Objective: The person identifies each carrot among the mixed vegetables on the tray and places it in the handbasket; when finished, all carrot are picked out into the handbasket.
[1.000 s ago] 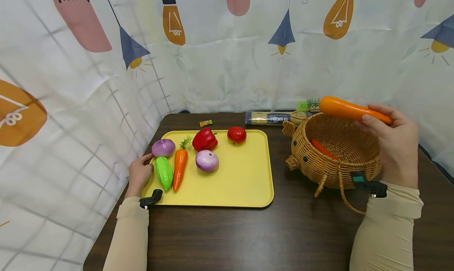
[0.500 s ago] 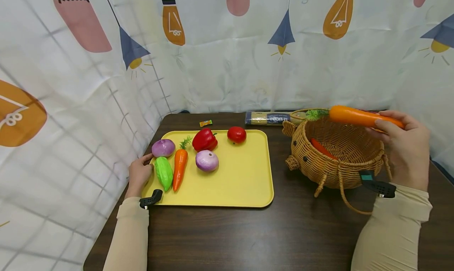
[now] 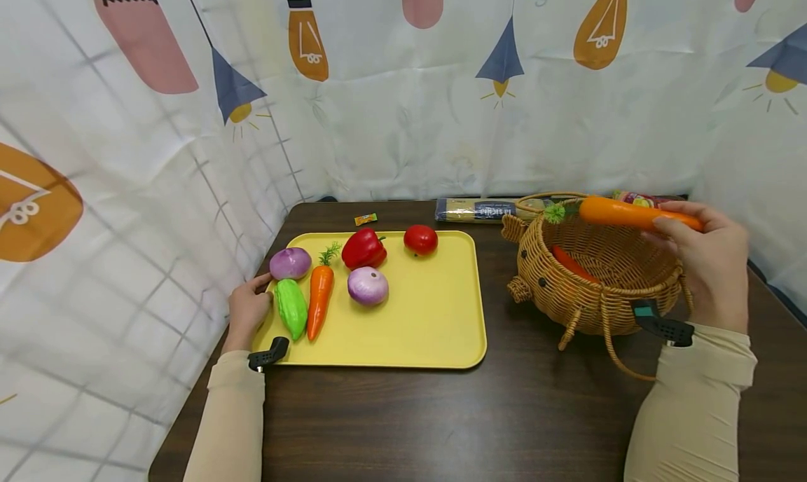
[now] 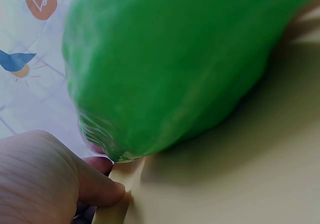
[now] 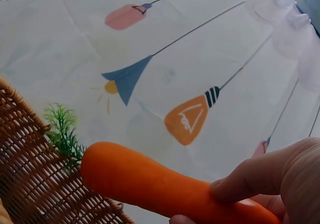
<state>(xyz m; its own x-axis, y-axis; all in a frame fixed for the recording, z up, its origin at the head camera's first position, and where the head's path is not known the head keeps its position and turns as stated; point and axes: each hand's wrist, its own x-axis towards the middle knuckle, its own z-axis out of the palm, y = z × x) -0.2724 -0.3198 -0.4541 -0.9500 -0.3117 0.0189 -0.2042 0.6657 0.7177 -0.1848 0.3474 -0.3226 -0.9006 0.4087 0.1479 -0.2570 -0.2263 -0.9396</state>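
Note:
My right hand (image 3: 715, 261) pinches a carrot (image 3: 621, 212) by its narrow end, with the green leafy top pointing left. The carrot hangs level over the back rim of a pig-shaped wicker basket (image 3: 583, 307). Inside that basket lies a red-orange vegetable (image 3: 574, 263), partly hidden by the wall. My left hand (image 3: 248, 310) grips the left edge of a yellow tray (image 3: 416, 335), thumb on the rim (image 4: 112, 204). Beside it on the tray lie a green vegetable (image 3: 291, 308), a purple onion (image 3: 291, 263) and a second carrot (image 3: 320, 301).
Farther right on the tray are a red bell pepper (image 3: 364, 249), a paler onion (image 3: 368, 286) and a tomato (image 3: 420, 239). Behind stand a small candy wrapper (image 3: 366, 219), a pasta packet (image 3: 476, 209) and a colourful package (image 3: 639, 199). A rope handle loops off the basket's front.
The carrot and right hand moved right and down, then slightly back left, staying over the basket. The package behind came into view. My left hand stayed on the tray.

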